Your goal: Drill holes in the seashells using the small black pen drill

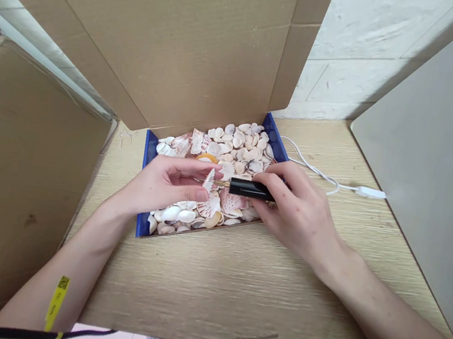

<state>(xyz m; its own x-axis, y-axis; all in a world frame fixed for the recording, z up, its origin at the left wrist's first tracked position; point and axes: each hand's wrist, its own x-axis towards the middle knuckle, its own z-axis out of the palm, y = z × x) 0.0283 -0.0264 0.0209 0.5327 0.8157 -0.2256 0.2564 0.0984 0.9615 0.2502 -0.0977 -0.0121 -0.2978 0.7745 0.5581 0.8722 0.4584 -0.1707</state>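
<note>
My left hand (172, 181) pinches a pale, ribbed seashell (209, 180) by its edges, over the box. My right hand (294, 207) grips a black handheld mini drill (249, 188) that lies level and points left. Its brass-coloured chuck faces the shell; whether the bit touches or passes through it I cannot tell. Beneath both hands is a shallow box with blue sides (277, 137), filled with many shells. Some are small and white, others are larger scallop shells (235, 201) with reddish marks, and several have small holes.
A tall cardboard panel (178, 40) stands behind the box, with another cardboard sheet (15, 157) at the left. To the right, a grey board (438, 153) leans beside a white cable (312, 165) with a small white connector (370, 192). The wooden tabletop (233, 286) extends towards me.
</note>
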